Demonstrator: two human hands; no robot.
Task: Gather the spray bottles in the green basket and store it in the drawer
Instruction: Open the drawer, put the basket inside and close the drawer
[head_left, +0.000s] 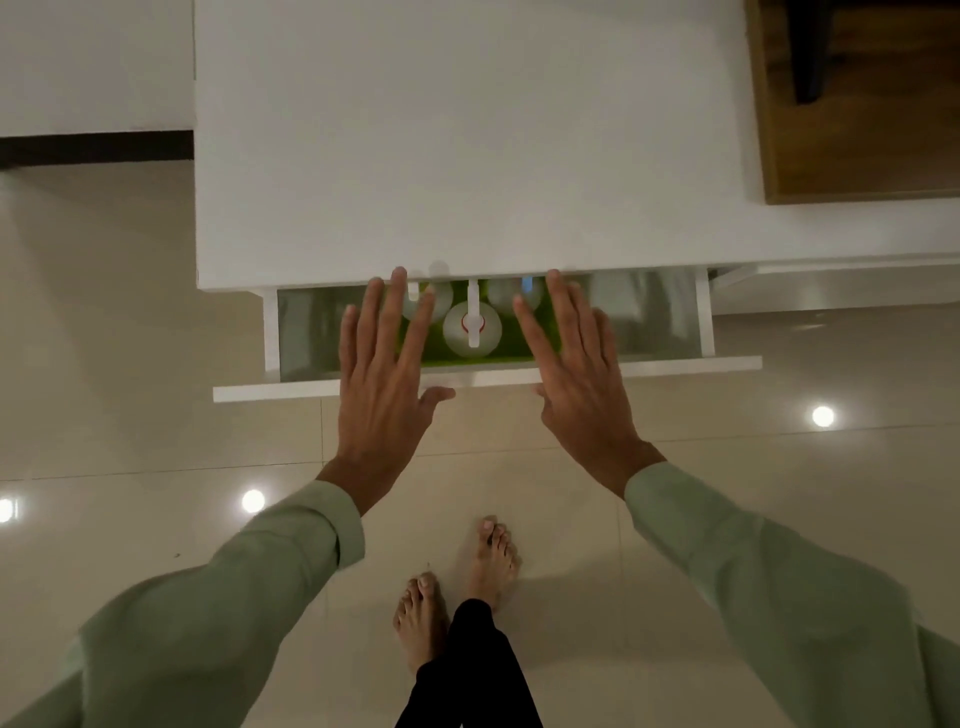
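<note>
Spray bottles stand upright inside the green basket, and the basket sits in the middle of the open drawer beneath the white bench, so what seems left is to push the drawer shut.

On the left, the drawer's side rail and bare grey floor show, with its white front panel jutting towards the person. The left hand hovers over the basket's left edge, fingers spread and flat, gripping nothing. Between the hands, one bottle's white trigger head shows plainly; two more tops sit further back, partly under the bench edge. The right hand is likewise open and empty, over the basket's right side.

To close it well, I would drop both palms to the front panel, evenly spaced, and press straight in so the drawer does not skew. Bottle tops look close to the bench underside; go slowly in case one catches.
</note>
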